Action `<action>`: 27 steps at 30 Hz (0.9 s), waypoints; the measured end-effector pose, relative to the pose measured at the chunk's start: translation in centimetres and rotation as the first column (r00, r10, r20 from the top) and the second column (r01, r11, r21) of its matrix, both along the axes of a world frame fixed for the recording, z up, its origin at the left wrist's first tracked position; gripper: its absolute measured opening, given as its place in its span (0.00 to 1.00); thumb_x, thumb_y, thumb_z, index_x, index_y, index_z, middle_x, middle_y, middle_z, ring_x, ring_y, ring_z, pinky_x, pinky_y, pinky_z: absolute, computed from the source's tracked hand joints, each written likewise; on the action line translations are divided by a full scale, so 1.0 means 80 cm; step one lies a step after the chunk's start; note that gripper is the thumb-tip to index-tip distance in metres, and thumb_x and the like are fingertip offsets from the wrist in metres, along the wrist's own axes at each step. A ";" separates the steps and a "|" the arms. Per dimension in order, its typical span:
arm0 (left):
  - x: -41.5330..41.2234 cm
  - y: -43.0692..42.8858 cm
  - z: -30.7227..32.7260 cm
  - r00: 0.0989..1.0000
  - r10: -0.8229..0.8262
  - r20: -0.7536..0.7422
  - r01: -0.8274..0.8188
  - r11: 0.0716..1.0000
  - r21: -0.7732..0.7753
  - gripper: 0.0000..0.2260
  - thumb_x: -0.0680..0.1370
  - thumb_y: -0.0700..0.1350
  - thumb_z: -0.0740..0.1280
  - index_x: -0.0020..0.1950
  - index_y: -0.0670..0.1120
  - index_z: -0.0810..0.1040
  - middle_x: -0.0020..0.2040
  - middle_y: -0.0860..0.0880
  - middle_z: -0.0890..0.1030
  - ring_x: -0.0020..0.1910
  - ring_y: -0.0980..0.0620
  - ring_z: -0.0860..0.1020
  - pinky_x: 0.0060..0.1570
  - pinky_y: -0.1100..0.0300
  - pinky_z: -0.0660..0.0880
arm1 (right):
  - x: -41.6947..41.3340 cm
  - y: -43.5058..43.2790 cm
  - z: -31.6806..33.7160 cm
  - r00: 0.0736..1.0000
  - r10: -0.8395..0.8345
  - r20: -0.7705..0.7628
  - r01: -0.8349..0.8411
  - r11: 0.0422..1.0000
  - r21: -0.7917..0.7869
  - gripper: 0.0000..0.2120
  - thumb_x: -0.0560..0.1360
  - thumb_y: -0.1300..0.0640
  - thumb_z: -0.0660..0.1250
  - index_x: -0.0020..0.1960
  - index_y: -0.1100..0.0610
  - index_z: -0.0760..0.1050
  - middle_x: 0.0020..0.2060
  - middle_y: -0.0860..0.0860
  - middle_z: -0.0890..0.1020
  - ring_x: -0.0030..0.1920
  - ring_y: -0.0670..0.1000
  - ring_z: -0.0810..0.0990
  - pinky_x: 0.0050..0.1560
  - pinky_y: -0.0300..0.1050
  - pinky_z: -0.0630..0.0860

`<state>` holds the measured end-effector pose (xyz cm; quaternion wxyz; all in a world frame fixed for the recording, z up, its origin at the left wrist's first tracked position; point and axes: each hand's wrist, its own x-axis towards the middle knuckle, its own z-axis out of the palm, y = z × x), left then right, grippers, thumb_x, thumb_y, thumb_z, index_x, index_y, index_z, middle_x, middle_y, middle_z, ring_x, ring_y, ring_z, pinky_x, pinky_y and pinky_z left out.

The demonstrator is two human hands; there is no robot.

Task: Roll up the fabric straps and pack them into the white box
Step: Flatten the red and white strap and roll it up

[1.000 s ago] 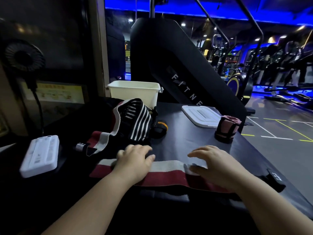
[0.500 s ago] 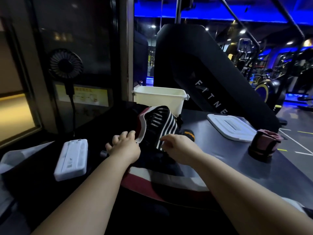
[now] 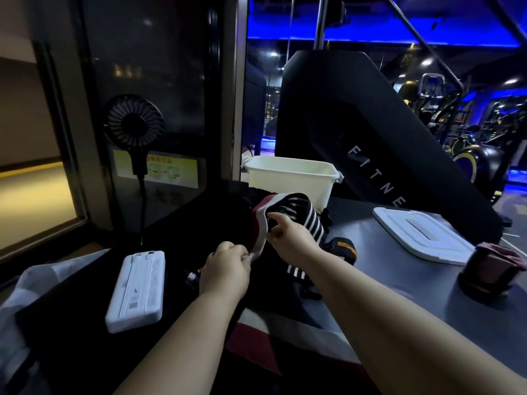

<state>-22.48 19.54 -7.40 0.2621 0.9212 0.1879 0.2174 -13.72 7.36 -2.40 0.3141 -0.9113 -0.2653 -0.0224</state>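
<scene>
Fabric straps are the work here, and the nearest one, a red-and-white strap (image 3: pixel 288 334), lies flat and unrolled along the near edge of the dark table (image 3: pixel 405 283), partly under the forearms. A second ago both hands lay spread on it; they have since left it and reached forward into the heap behind it.

The left hand (image 3: pixel 225 269) now pinches a pale strap edge between thumb and fingertips. Just beyond and a little higher, the right hand (image 3: pixel 288 238) pinches the black-and-white striped strap (image 3: pixel 306 220), which is humped up loosely. The hands are close together but not touching.

This looks like sorting: freeing a tangled end, or picking out the next strap, before any rolling starts. It cannot be told whether the pale edge belongs to the flat strap.

A white power bank (image 3: pixel 137 289) lies to the left, a black-and-orange roll (image 3: pixel 343 248) sits just right of the heap, and a pink rolled strap (image 3: pixel 487 267) stands at the right edge. Farther back are the white lid (image 3: pixel 422 238) and the open white box (image 3: pixel 291 176); what it holds is hidden.
</scene>
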 end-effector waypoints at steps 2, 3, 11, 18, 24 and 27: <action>0.000 0.003 -0.003 0.992 0.000 0.129 0.003 1.000 -0.028 0.10 0.80 0.50 0.63 0.44 0.46 0.78 0.49 0.54 0.75 0.45 0.53 0.74 0.40 0.59 0.70 | 0.006 0.009 -0.003 0.999 -0.042 -0.020 0.044 0.996 0.078 0.24 0.78 0.51 0.65 0.72 0.47 0.66 0.55 0.48 0.82 0.57 0.51 0.79 0.47 0.41 0.70; 0.000 0.005 -0.004 0.985 -0.002 0.171 0.010 0.999 -0.044 0.11 0.80 0.49 0.63 0.43 0.45 0.78 0.47 0.54 0.74 0.43 0.54 0.74 0.39 0.59 0.70 | 0.008 0.014 -0.004 0.997 -0.069 -0.024 0.071 0.991 0.113 0.23 0.77 0.49 0.66 0.71 0.47 0.67 0.54 0.47 0.82 0.56 0.50 0.79 0.47 0.41 0.70; 0.000 0.010 -0.002 0.917 0.007 0.399 0.060 0.986 -0.153 0.07 0.80 0.44 0.65 0.44 0.46 0.79 0.47 0.57 0.74 0.43 0.67 0.72 0.40 0.79 0.66 | 0.016 0.037 0.000 0.977 -0.207 -0.056 0.214 0.959 0.184 0.10 0.74 0.48 0.70 0.45 0.54 0.83 0.40 0.52 0.85 0.43 0.53 0.82 0.43 0.46 0.76; 0.001 0.012 -0.002 0.896 0.079 0.436 0.061 0.953 -0.296 0.04 0.78 0.44 0.67 0.45 0.48 0.81 0.55 0.53 0.73 0.49 0.61 0.73 0.42 0.77 0.65 | 0.017 0.039 -0.006 0.956 -0.215 -0.200 0.273 0.900 0.339 0.09 0.75 0.51 0.66 0.50 0.53 0.82 0.41 0.50 0.84 0.44 0.51 0.81 0.41 0.45 0.73; -0.002 0.009 0.006 0.882 0.136 0.451 0.084 0.896 -0.436 0.04 0.78 0.43 0.68 0.45 0.51 0.79 0.55 0.53 0.71 0.49 0.63 0.72 0.42 0.83 0.64 | 0.017 0.044 -0.013 0.944 -0.125 -0.305 0.265 0.837 0.479 0.07 0.75 0.53 0.66 0.49 0.54 0.79 0.42 0.51 0.83 0.46 0.53 0.82 0.50 0.52 0.79; -0.002 0.009 0.008 0.879 0.172 0.445 0.115 0.829 -0.547 0.02 0.77 0.45 0.69 0.47 0.48 0.81 0.56 0.54 0.72 0.48 0.64 0.74 0.40 0.78 0.68 | 0.019 0.045 -0.020 0.937 -0.061 -0.345 0.245 0.818 0.521 0.08 0.70 0.53 0.67 0.47 0.54 0.78 0.40 0.53 0.83 0.41 0.54 0.84 0.48 0.58 0.82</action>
